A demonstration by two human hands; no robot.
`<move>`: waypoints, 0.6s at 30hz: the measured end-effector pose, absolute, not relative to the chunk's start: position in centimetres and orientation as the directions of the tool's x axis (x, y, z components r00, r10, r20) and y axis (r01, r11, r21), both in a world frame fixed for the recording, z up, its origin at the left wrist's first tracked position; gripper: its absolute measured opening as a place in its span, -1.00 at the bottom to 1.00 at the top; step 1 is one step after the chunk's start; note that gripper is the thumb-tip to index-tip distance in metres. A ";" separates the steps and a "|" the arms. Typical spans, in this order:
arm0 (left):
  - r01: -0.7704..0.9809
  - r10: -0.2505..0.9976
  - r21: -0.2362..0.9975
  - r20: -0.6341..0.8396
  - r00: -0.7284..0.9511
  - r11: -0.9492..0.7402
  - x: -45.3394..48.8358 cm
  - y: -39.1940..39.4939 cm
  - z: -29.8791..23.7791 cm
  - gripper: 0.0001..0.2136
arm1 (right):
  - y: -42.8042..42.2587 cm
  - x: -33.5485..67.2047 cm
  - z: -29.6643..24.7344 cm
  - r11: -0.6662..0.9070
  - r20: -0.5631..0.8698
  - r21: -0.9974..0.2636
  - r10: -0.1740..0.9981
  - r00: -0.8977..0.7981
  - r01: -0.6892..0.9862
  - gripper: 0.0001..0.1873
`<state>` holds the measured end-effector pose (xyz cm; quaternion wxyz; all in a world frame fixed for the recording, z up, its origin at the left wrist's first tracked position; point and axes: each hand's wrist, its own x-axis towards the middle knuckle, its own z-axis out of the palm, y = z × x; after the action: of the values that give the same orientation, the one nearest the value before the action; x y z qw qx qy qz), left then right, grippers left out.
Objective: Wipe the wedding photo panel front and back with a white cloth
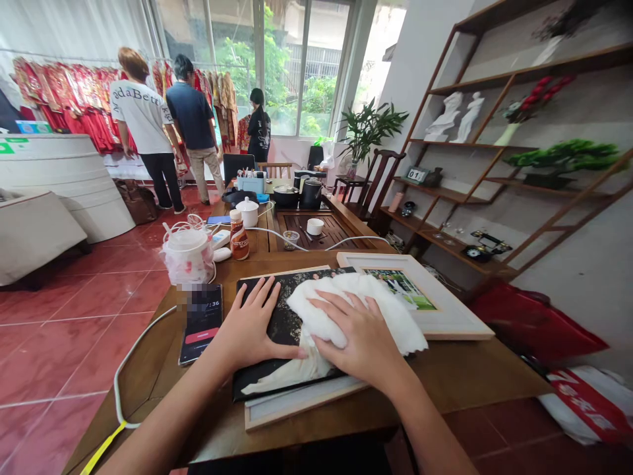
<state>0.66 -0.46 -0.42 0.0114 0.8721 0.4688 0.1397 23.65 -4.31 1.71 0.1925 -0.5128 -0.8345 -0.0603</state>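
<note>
A dark photo print (277, 323) showing figures and a pale dress lies over a light wooden frame (297, 409) on the table. My left hand (257, 323) rests flat on the print's left part, fingers spread, thumb stretched toward the pale dress. In my right hand (359, 330) is a fluffy white cloth (395, 316), pressed down on the print with the fingers spread over it. The cloth hides much of the print's right side. Behind it, a second framed photo (459, 313) with a green scene lies partly covered.
Left of the print are a phone (200, 323), a plastic-wrapped tub (188, 254) and a brown bottle (239, 236). White cables (119, 382) run along the table. A tea tray (316, 241) holds a white cup. Shelves (494, 142) stand right; several people stand near hanging red garments.
</note>
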 end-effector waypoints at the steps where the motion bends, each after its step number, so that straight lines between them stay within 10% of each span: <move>1: 0.815 0.823 0.155 0.228 0.520 -0.558 0.7 -0.5 -0.3 0.13 | -4.9 23.7 1.6 0.467 0.378 -0.095 0.834 -0.402 0.879 -0.46; 18: 0.808 0.811 0.129 0.217 0.543 -0.575 0.8 -0.3 -0.6 0.09 | -1.5 23.4 2.0 0.460 0.397 -0.121 0.834 -0.382 0.879 -0.49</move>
<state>0.75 -0.34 -0.58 0.0070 0.8783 0.4609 0.1272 23.35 -1.54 1.97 0.2051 -0.5165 -0.8296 -0.0548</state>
